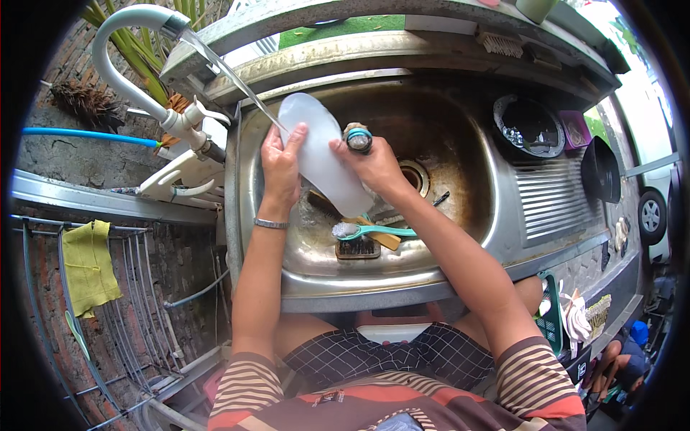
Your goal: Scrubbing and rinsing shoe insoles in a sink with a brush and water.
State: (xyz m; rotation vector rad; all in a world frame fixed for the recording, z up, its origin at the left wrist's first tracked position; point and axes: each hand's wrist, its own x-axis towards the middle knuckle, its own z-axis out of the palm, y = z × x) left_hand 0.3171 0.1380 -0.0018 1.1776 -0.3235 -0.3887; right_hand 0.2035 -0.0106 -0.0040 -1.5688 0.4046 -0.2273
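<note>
My left hand grips the left edge of a smooth white oval plastic piece, held tilted above the steel sink. Water streams from the curved tap onto its upper left, close to my left fingers. At its right side, my right hand is closed around a round-ended object with a teal ring; its kind is unclear. Below, in the basin, lie a brush with a teal handle, a dark-bristled brush and a yellowish flat handle.
The drain lies beneath my right wrist. On the right stand a round black pan, a pink container and a dark pan beside the ribbed drainboard. A yellow cloth hangs on a wire rack. Another person crouches lower right.
</note>
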